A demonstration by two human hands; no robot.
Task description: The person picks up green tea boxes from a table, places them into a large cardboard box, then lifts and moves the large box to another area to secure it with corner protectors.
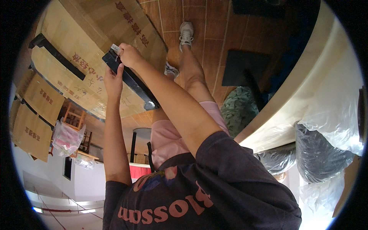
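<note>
My left hand (113, 79) grips the upper end of a long black bar (133, 80), with its thumb on the near side and the other fingers mostly hidden behind. My right hand (130, 56) is closed at the same end, its fingertips on a small white tag (115, 47). The bar slants down towards my thigh and ends in a shiny, plastic-covered foot. Behind it stands a large cardboard carton (115, 97) bearing red print and handwriting. I cannot tell whether the bar touches the carton. A second black bar (61, 59) lies against the carton further left.
More cartons (37, 129) stand at the left beside a wooden stool (74, 115) and a plastic-wrapped pink bundle (67, 138). On the tiled floor (215, 31) at right are a black flat plate (241, 67) and a green bundle (240, 109). A pale curved panel (310, 74) and plastic-wrapped dark items (319, 155) line the right.
</note>
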